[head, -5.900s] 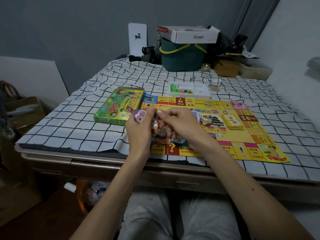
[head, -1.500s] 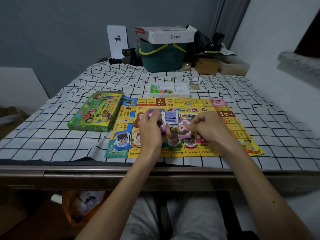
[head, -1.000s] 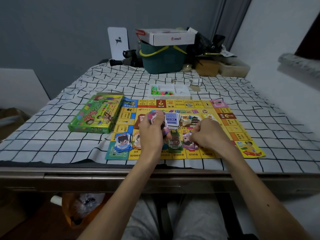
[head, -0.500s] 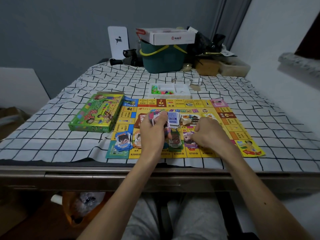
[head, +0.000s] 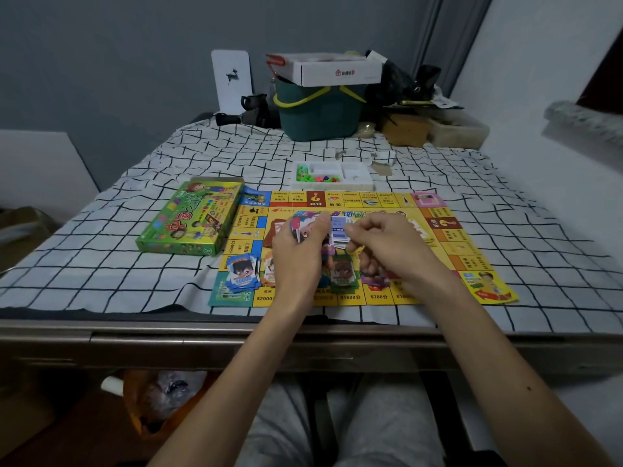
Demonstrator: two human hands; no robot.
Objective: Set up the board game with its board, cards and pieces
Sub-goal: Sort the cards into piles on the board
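The yellow game board (head: 448, 244) lies flat on the checked cloth. My left hand (head: 298, 254) grips a stack of cards (head: 305, 224) upright above the board's middle. My right hand (head: 391, 246) is raised beside it with fingers curled near the stack; whether it pinches a card is not visible. Sorted piles lie along the board's near edge: a blue pile (head: 242, 273), a green pile (head: 342, 273) and a purple pile (head: 376, 278). A blue-and-white pile (head: 338, 230) sits between my hands. The white tray (head: 357, 176) with coloured pieces stands behind the board.
The green game box (head: 190, 219) lies left of the board. A teal bucket (head: 318, 109) with a white carton (head: 332, 69) on it stands at the back, with brown boxes (head: 406, 129) to its right. The table's metal edge (head: 202, 332) runs across in front.
My right hand has lifted from the piles at the near edge and moved up toward the stack in my left hand. My left hand has stayed in place.
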